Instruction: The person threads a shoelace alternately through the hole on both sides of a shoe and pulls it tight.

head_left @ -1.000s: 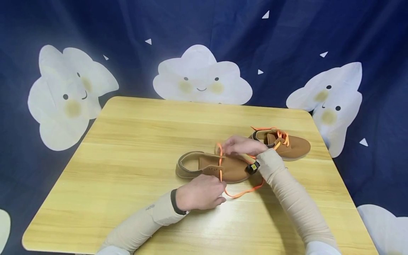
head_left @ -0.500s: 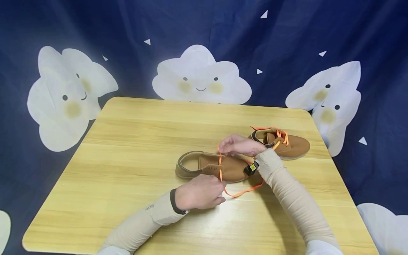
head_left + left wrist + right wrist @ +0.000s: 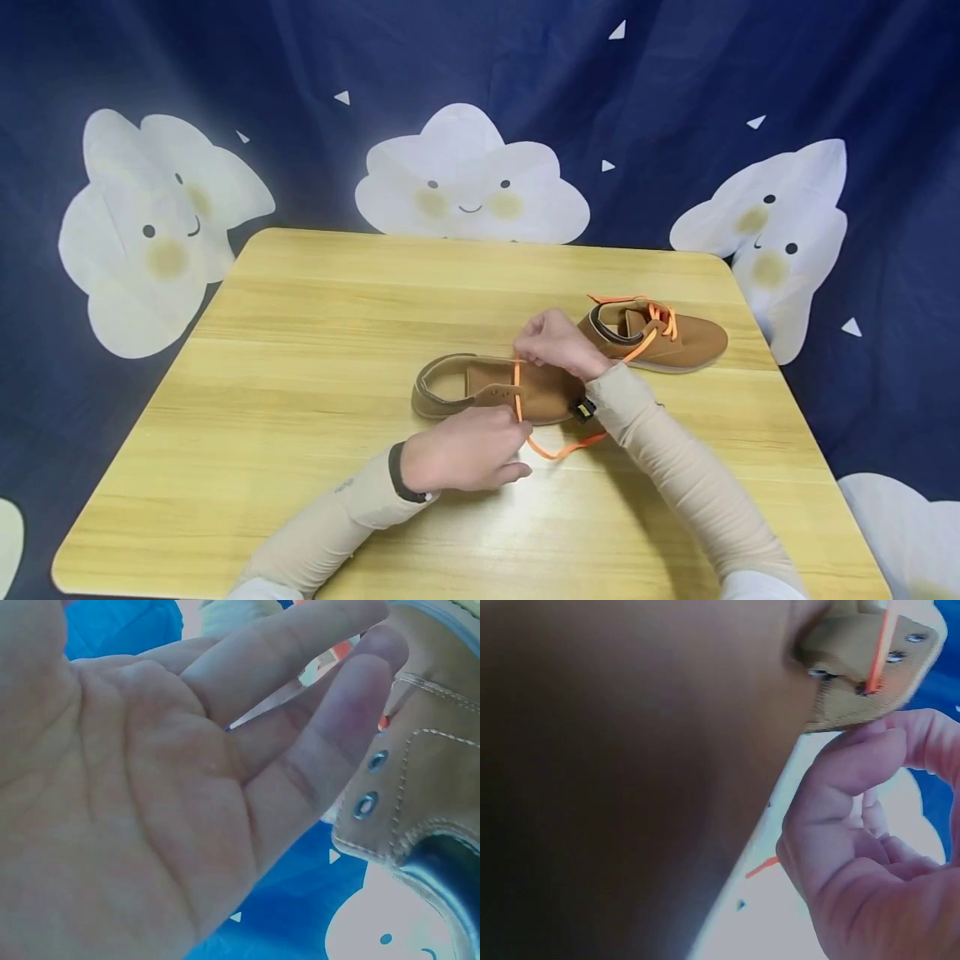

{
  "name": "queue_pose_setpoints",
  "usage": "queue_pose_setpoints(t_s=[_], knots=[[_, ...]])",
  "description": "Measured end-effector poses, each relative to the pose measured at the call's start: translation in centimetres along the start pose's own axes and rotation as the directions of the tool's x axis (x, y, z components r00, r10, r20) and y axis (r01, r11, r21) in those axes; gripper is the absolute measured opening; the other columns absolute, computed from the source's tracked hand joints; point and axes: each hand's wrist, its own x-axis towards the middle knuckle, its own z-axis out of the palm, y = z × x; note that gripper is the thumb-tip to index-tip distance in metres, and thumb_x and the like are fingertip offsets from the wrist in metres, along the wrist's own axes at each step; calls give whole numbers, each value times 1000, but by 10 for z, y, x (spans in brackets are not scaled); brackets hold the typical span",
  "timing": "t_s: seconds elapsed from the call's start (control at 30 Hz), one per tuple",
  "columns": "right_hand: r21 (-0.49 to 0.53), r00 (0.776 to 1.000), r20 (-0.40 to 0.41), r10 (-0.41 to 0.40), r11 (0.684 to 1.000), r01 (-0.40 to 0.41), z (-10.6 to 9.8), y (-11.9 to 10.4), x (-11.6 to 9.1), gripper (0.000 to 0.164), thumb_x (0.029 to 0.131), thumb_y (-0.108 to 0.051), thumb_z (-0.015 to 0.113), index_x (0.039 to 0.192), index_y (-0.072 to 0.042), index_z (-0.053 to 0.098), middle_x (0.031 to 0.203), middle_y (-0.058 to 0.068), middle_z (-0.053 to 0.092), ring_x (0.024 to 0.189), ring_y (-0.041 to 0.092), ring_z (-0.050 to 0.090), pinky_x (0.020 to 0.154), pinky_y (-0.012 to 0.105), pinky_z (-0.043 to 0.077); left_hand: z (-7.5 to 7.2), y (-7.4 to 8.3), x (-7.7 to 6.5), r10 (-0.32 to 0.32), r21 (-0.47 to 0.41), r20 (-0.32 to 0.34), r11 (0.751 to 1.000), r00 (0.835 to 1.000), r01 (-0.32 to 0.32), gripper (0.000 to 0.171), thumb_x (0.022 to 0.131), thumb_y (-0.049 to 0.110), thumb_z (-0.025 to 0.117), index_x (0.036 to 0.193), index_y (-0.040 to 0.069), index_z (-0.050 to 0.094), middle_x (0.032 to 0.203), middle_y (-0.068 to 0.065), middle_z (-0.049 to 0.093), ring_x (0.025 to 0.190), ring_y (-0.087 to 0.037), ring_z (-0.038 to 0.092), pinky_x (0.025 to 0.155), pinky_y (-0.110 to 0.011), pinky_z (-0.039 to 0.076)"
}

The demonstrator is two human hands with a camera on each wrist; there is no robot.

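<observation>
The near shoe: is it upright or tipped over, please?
Upright: the near shoe has its opening facing up, the lace across its top.

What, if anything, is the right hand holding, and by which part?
The right hand apparently pinches the orange lace at the far side of the nearer shoe; exact spot hidden.

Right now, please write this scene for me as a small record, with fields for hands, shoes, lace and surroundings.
Left hand: by the near shoe, on its near side, fingers mostly straight
Right hand: thumb and finger pinched at that shoe's far side, apparently on the orange lace
Near shoe: brown, toe to the right in the head view; two near-side eyelets bare
Lace path: crosses the shoe once, between the hands
Far shoe: brown, orange-laced
Surface: light wooden table
Backdrop: dark blue, smiling clouds
</observation>
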Motion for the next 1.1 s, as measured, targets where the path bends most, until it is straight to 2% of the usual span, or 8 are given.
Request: queue_pose_setpoints(t_s=[0.23, 0.33, 0.43, 0.5, 0.67, 0.8, 0.9, 1.1], knots=[[208, 994, 111, -13, 978, -11, -6, 12, 9, 9, 90, 2, 63, 98, 5, 63, 73, -1, 69, 63, 8, 54, 57, 19, 43, -6, -9, 1, 4, -22, 45, 1000, 999, -3, 24, 99, 35, 67, 107, 13, 69, 77, 9, 63, 68, -3, 59, 64, -22, 53], [340, 991, 133, 26, 938, -70, -7, 15, 11, 31, 95, 0, 65, 122, 8, 52, 84, 1, 75, 72, 8, 65, 66, 20, 54, -13, -24, 2, -27, -26, -79, 999, 997, 25, 38, 99, 37, 68, 126, 10, 65, 101, 2, 72, 88, -10, 67, 77, -25, 58], [442, 990, 118, 73, 889, -118, -7, 17, 13, 53, 97, -1, 66, 143, 9, 41, 92, 2, 77, 80, 10, 73, 76, 23, 60, -16, -43, 3, -97, -31, -224, 995, 970, 92, 53, 95, 40, 73, 135, 7, 60, 115, -5, 65, 103, -19, 62, 89, -33, 55], [502, 990, 109, 91, 854, -134, -8, 18, 14, 59, 98, -1, 66, 149, 9, 38, 102, 6, 79, 89, 12, 76, 84, 26, 62, -15, -55, 4, -144, -42, -259, 990, 955, 138, 72, 90, 45, 78, 144, 5, 53, 119, -8, 60, 110, -24, 56, 95, -38, 51], [569, 991, 118, 61, 814, -118, -10, 15, 14, 53, 98, -3, 66, 145, 13, 46, 116, 14, 77, 100, 17, 76, 93, 31, 61, -9, -73, 7, -210, -69, -131, 977, 969, 203, 94, 81, 53, 84, 150, 1, 47, 129, -13, 60, 122, -31, 55, 108, -48, 45], [575, 995, 92, 34, 814, -81, -12, 6, 10, 31, 99, -1, 64, 128, 7, 62, 101, 5, 80, 94, 17, 77, 89, 32, 62, -5, -79, 10, -228, -105, -32, 969, 973, 223, 91, 80, 48, 87, 149, 3, 47, 133, -10, 63, 125, -30, 59, 109, -48, 48], [580, 999, 37, 5, 814, -25, -13, -3, 8, 18, 99, 1, 62, 116, 2, 68, 93, 1, 80, 91, 17, 77, 90, 35, 62, -4, -82, 12, -228, -139, -21, 965, 973, 223, 85, 80, 42, 89, 146, 6, 49, 124, -8, 64, 118, -27, 60, 103, -45, 51], [548, 991, -114, -75, 827, 125, -17, -22, 7, 20, 101, -3, 62, 116, 9, 64, 90, 1, 80, 89, 15, 78, 96, 43, 60, -5, -83, 12, -225, -148, -36, 965, 974, 217, 82, 80, 37, 89, 145, 6, 49, 131, -8, 64, 120, -26, 62, 103, -43, 53]])
